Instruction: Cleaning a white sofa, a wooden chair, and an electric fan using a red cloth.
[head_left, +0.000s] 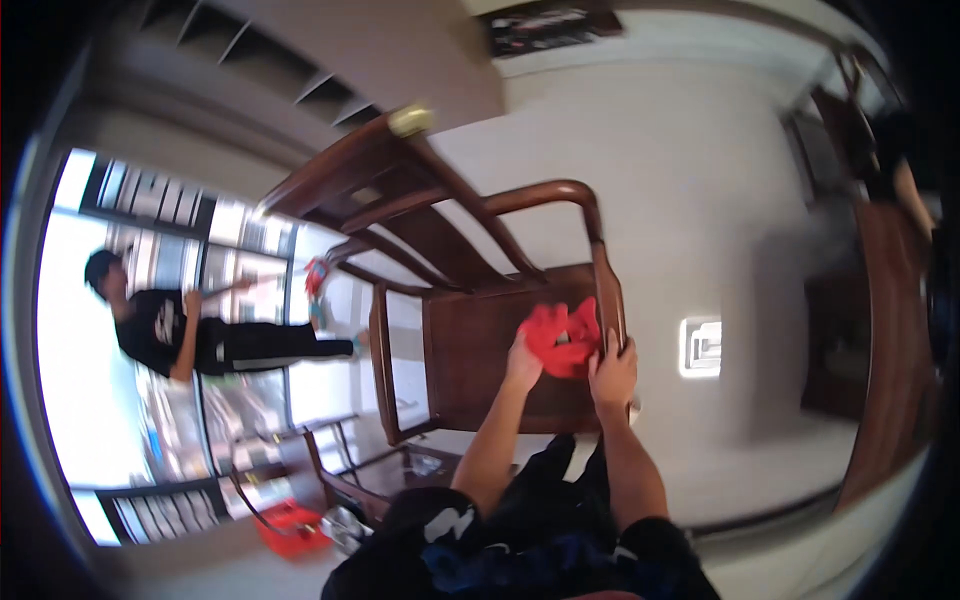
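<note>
A dark reddish-brown wooden armchair (470, 345) stands in front of me, its flat seat facing up and its tall back at the far left. My left hand (523, 361) holds a bunched red cloth (560, 338) over the right part of the seat. Most of the left fingers are hidden behind the cloth. On the chair's right side, my right hand (613, 374) is closed around the front end of the curved armrest (606, 285). The cloth lies between my two hands, close to this armrest.
Another wooden chair (345, 480) stands at the lower left, near a red bag or cloth (293, 528). A person (200, 325) in dark clothes is by the large windows. Shelving (275, 65) lines the far left. Wooden furniture (890, 350) and another person's arm (912, 198) are at right.
</note>
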